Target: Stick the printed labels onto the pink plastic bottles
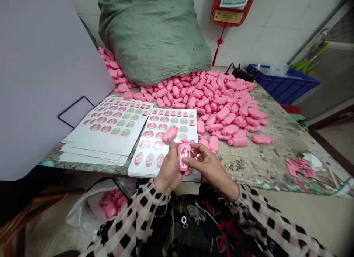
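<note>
A small pink toy bottle [181,147] stands upright between my hands, with an oval label [184,155] on its front. My left hand [170,170] is closed around the bottle's left side and base. The thumb of my right hand [208,166] presses on the label, while its fingers curl round the right side of the bottle. Just behind, another pink bottle [169,134] lies on a sheet of oval and rounded stickers [163,164] at the table's front edge. Part of that sheet is hidden by my hands.
A large heap of pink bottles [215,98] spills from a green sack [155,35]. More sticker sheets [110,139] are stacked left. A blue crate [284,85] stands beyond the table, pink scraps [300,168] lie right. Below left, a plastic bag [83,212] holds pink pieces.
</note>
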Available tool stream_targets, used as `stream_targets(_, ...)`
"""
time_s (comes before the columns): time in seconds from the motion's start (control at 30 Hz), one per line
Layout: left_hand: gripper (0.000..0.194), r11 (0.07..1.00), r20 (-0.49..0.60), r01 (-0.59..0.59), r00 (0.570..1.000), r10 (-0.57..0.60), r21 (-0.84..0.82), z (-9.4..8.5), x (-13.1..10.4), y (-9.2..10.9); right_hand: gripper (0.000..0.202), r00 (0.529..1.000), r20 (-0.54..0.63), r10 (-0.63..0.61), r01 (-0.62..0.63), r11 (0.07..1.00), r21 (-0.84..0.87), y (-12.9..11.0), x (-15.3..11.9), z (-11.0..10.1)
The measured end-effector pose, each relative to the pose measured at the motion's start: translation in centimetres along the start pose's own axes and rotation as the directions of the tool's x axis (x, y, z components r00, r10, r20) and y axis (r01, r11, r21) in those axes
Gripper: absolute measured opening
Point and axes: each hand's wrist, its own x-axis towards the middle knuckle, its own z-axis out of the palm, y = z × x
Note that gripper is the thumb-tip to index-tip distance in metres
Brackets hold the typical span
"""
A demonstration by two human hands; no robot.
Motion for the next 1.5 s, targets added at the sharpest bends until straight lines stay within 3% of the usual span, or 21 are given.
stream_targets(0.2,0.059,1.0,0.012,0.006,1.0,-0.006,0.031,0.2,-0.1,-0.1,0.048,0.999,-0.045,0.02,-0.017,0.997,0.07,0.2,-0.4,0.2)
stream_targets(0.37,0.064,0.987,0.047,-0.036,0.998,0.029,0.153,0.6,-0.6,-0.2,0.033,0.994,-0.107,0.027,-0.014,0.993,0.113,0.7,0.1,0.7)
stream_targets(0.6,0.031,0.967,0.146,-0.052,0.989,0.016,0.249,0.1,-1.6,-0.1,0.03,0.989,-0.147,-0.036,0.055,0.991,0.126,0.7,0.0,1.2)
stream_targets(0.73,0.028,0.964,0.096,-0.066,0.994,0.042,0.259,-0.8,-2.4,-0.3,0.03,0.996,-0.081,-0.033,0.035,0.999,0.023,1.4,-0.5,1.5)
stream_targets(0.8,0.029,0.975,0.046,-0.031,0.999,0.021,0.221,-1.7,-3.1,-0.4,0.031,0.992,-0.074,-0.101,0.089,0.984,-0.156,1.9,-0.9,1.7)
stream_targets(0.9,0.03,0.987,-0.044,0.064,0.997,-0.058,0.148,-3.5,-4.4,-0.7,0.034,0.98,0.011,-0.198,0.179,0.857,-0.483,2.5,-1.5,2.0)
stream_targets(1.0,0.03,0.985,-0.127,0.128,0.985,-0.114,0.114,-5.7,-6.3,-0.7,0.048,0.975,0.2,-0.101,0.207,0.747,-0.632,2.5,-2.1,2.2)
stream_targets(1.13,0.028,0.985,-0.196,0.097,0.978,-0.069,0.141,-9.5,-9.7,0.5,0.057,0.917,0.4,0.001,0.302,0.653,-0.694,2.0,-2.1,1.8)
stream_targets(1.23,0.033,0.985,-0.385,0.1,0.922,-0.038,0.142,-13.5,-12.3,1.7,0.04,0.923,0.386,-0.001,0.302,0.624,-0.721,1.7,-1.3,0.8)
stream_targets(1.33,0.035,0.988,-0.559,0.094,0.829,-0.008,0.126,-18.4,-14.1,1.7,0.026,0.938,0.344,-0.047,0.304,0.588,-0.749,1.4,0.2,-0.4)
stream_targets(1.4,0.044,0.981,-0.674,0.171,0.736,-0.065,0.092,-21.3,-14.7,0.9,0.021,0.937,0.336,-0.1,0.334,0.543,-0.77,1.0,1.5,-1.1)
stream_targets(1.43,0.053,0.966,-0.75,0.238,0.656,-0.084,0.099,-22.5,-14.8,0.3,0.02,0.933,0.337,-0.126,0.352,0.506,-0.788,0.7,2.2,-1.3)
stream_targets(1.5,0.071,0.932,-0.837,0.335,0.543,-0.069,0.141,-24.0,-14.8,-0.8,0.022,0.925,0.341,-0.167,0.38,0.392,-0.838,0.0,3.7,-1.4)
